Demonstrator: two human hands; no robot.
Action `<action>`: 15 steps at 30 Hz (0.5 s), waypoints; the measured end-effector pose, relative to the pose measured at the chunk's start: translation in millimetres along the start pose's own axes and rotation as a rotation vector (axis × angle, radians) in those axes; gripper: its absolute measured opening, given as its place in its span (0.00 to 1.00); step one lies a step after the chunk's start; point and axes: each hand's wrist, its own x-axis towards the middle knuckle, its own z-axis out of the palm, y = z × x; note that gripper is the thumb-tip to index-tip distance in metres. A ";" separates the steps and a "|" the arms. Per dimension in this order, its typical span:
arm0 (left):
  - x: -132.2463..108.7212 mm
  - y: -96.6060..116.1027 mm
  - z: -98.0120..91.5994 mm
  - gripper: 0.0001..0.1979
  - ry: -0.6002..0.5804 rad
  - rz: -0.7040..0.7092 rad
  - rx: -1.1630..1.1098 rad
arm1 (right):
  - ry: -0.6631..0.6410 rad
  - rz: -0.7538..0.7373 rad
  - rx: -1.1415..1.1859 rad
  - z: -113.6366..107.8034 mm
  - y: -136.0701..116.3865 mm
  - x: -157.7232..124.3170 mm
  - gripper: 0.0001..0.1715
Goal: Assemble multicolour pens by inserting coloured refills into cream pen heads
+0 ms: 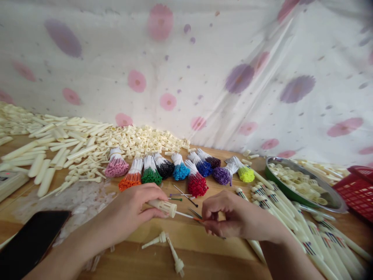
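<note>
My left hand (142, 204) is closed around a cream pen barrel part (166, 207) with a slotted end that faces right. A white pen refill (185, 215) with an orange end reaches from that slotted end to my right hand (230, 216). The fingers of my right hand pinch the orange end; how deep the white end goes cannot be seen. Behind my hands lie several loose refills (176, 199) with dark, green and purple ends. Two cream stepped plastic pieces (175, 256) rest on the wood in front.
Bundles of coloured refills (198, 182) stand in a row behind. Cream parts (136, 140) are heaped at back left. A black phone (32, 241) and clear plastic pieces (84, 202) lie left. Finished-looking pens (329, 249), a metal bowl (269, 179) and a red basket (355, 190) are right.
</note>
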 end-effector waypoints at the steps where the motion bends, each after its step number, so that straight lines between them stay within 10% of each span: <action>1: 0.0 0.3 -0.3 0.05 0.001 0.000 0.009 | -0.005 0.009 0.004 0.0 0.0 0.0 0.11; 15: -0.5 1.2 -2.0 0.05 0.050 -0.062 0.009 | 0.211 -0.052 -0.525 11.9 -22.0 2.7 0.15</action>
